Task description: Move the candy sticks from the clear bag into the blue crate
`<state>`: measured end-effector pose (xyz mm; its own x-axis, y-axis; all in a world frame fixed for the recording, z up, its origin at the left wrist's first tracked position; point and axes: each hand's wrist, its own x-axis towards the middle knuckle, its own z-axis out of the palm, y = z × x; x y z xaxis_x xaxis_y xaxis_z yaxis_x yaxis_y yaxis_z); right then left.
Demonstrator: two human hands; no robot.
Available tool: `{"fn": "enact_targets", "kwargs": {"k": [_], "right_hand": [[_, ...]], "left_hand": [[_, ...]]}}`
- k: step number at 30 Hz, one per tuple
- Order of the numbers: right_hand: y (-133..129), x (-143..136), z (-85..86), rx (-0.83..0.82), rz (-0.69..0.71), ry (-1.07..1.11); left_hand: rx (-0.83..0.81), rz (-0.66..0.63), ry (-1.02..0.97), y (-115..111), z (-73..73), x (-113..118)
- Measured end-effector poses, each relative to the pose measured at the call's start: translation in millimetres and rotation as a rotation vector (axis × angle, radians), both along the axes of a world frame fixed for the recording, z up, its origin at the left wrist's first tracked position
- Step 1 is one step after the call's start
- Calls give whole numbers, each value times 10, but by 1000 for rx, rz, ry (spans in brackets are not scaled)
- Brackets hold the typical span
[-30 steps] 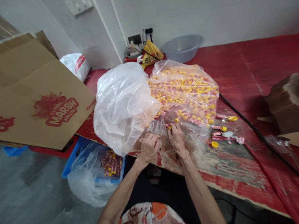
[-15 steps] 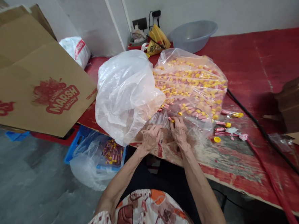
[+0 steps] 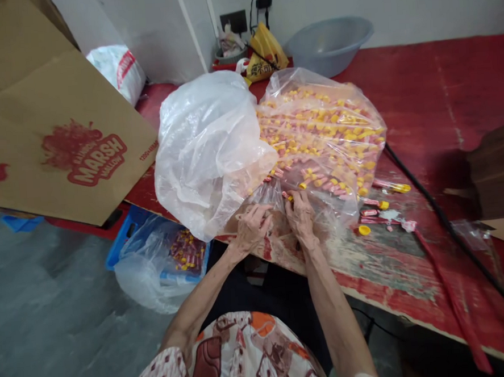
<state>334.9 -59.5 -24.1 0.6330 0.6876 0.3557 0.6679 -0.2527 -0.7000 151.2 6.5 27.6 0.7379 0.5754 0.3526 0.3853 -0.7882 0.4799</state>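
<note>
At the table's front edge, my left hand has its fingers bent in beside the mouth of a clear plastic bag; whatever they hold is too small to make out. My right hand is close by on the right, its thumb and fingers closed at a small pink tube with a yellow cap. Behind it lies the clear bag full of pink tubes with yellow caps. A whitish, puffed-up plastic bag stands to the left, partly overlapping the full one.
A large cardboard box stands left. Below the table, a blue crate holds more tubes in plastic. Loose tubes, a yellow cap and a black cable lie right. A basin stands at the back.
The view has shifted slightly. My left hand's fingers have loosened a little and moved slightly away from the right hand. My right hand stays at the small tube.
</note>
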Motion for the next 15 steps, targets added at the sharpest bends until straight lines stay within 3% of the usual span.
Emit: {"fn": "enact_targets", "kwargs": {"k": [5,8,11,13,15], "right_hand": [[-12,-5,22,18,8,-16],[-17,-7,40,8,6,-20],[-21,-7,50,4,17,-4],[-26,0,51,2,23,4],[-32,12,48,-2,30,7]], "left_hand": [[-60,-1,61,-13,16,31],[-272,2,-14,35,39,39],[-479,106,-184,80,55,27],[-484,175,-202,83,58,21],[-364,189,-86,60,75,28]]}}
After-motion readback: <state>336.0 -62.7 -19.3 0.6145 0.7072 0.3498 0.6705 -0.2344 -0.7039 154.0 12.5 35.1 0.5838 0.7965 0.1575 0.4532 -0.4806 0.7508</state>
